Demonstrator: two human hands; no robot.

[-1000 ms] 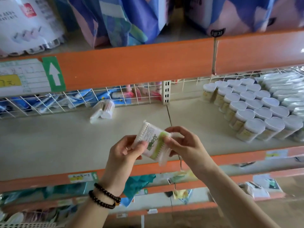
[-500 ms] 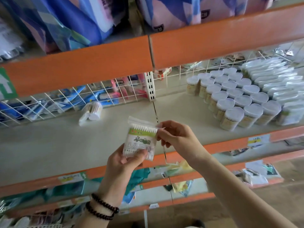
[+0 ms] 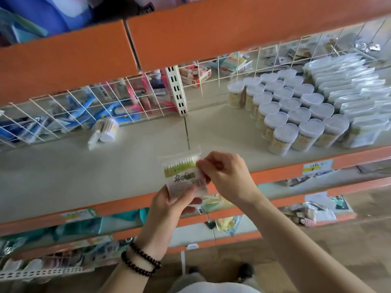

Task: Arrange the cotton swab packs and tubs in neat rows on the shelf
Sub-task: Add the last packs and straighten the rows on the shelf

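The left hand [image 3: 171,205] grips the lower end of a flat clear plastic pack of white cotton swabs with a green label [image 3: 183,174], thumb across the front face, fingers behind. The right hand [image 3: 227,176] pinches the pack's right edge between curled fingertips. The two-point hold keeps the label upright and facing the person, probably to check orientation before placement. The pack is held in the air above the front edge of the beige shelf board [image 3: 105,176], not yet set down.

On the shelf to the right, the translucent cylindrical tubs with white lids [image 3: 294,111] stand upright in tight diagonal rows, touching one another. Just beside them, further right, clear flat swab packs [image 3: 349,85] lie stacked in overlapping rows. This grouping sets the pattern to follow.

At the left rear, a loose bundle of wooden-stem swabs in clear wrap [image 3: 103,131] lies on its side against the white wire mesh divider [image 3: 63,115], well apart from the rows; it appears unsorted.
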